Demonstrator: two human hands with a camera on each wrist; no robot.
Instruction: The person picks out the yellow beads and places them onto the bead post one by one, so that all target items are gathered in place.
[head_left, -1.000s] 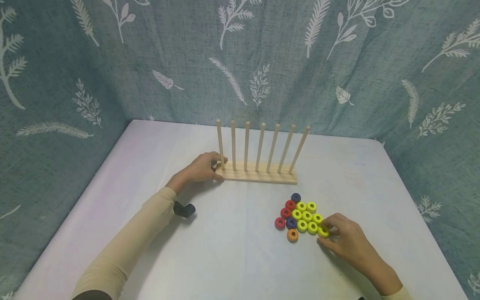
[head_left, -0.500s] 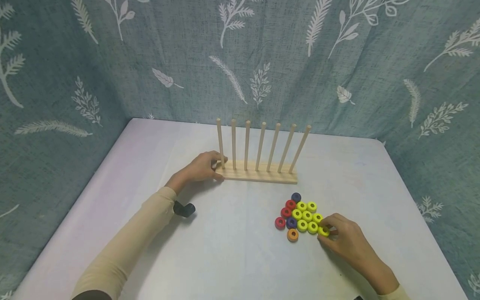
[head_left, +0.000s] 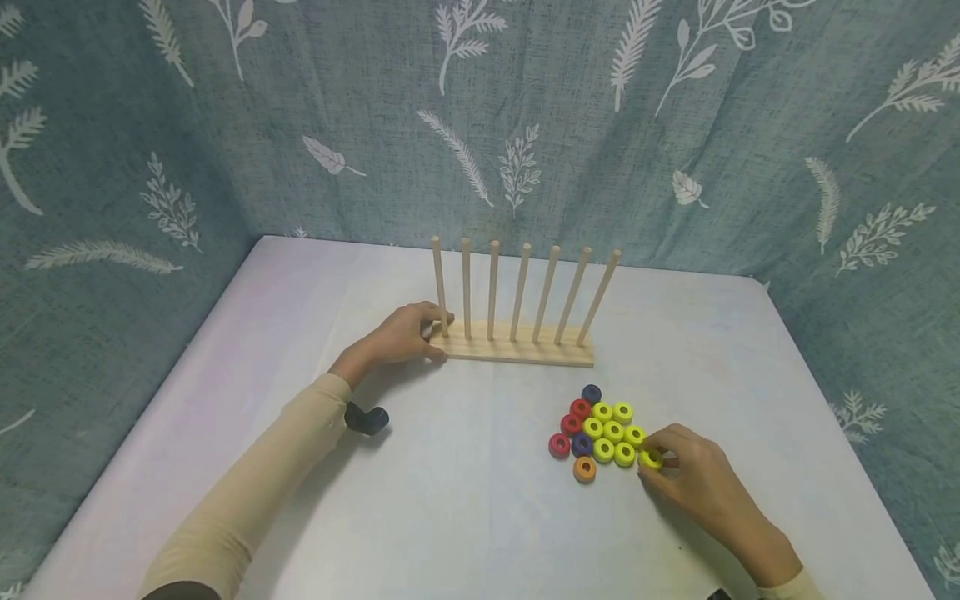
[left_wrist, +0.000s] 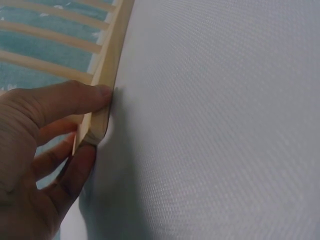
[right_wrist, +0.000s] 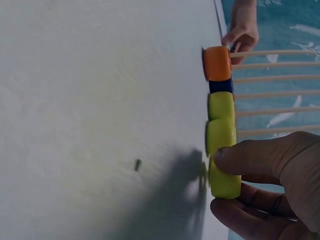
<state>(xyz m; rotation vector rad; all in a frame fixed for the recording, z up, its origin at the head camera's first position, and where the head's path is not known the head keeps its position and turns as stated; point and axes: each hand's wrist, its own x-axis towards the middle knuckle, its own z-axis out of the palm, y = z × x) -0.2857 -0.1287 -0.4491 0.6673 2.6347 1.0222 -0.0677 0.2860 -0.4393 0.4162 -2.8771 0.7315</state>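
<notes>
Slightly rightward, away from its neighbours, a thick yellow ring (right_wrist: pixel 226 184) has shifted since the earlier frame, pinched between thumb and fingers of the person's right hand (head_left: pixel 693 471). A narrow gap now shows on its left, so I judge it is coming free of the group; whether it has left the white counter (head_left: pixel 450 483) I cannot tell. It sits at the group's right edge, hole facing up, squat and round, with no clear long axis. Off to its left lies one orange ring (right_wrist: pixel 217 64). Just beyond come seven other yellow rings (head_left: pixel 624 462), two dark-blue rings (head_left: pixel 582 452) and three red rings (head_left: pixel 559 454), lying flat. Farther back stands a pale wooden rack (head_left: pixel 513 353), its long base running left to right, its seven bare pegs (head_left: pixel 492 292) pointing up. At the rack's left end the left hand (head_left: pixel 405 335) grips the base, thumb at the front edge, fingers round the end. Behind everything hangs grey-green cloth (head_left: pixel 390 83) printed with white leaves.
</notes>
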